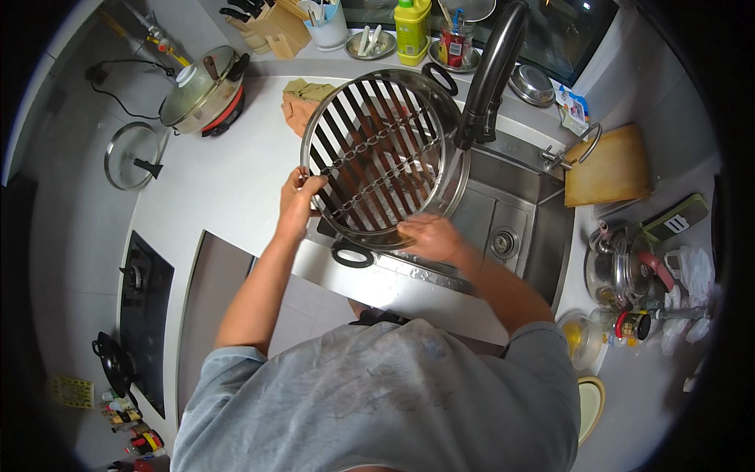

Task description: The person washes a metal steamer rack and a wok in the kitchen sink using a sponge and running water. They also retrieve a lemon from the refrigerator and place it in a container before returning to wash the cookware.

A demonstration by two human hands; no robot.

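Observation:
A round stainless-steel steamer pot (454, 192) with black loop handles is over the left part of the steel sink (478, 218). Across its opening lie dark slats (377, 156) joined by two chain-like rows. My left hand (298, 200) grips the left rim, thumb on top. At the near rim is my right hand (430, 236), blurred, with curled fingers touching the steel; whether something is under them is unclear. Water runs from the dark faucet (486, 82) at the pot's right side.
Left of the pot lies a crumpled cloth (304, 103). An electric pot (203, 97) stands farther left, near a glass lid (133, 156). A wooden cutting board (610, 168) and a steel kettle (619, 265) are right of the sink. A yellow bottle (412, 32) stands behind.

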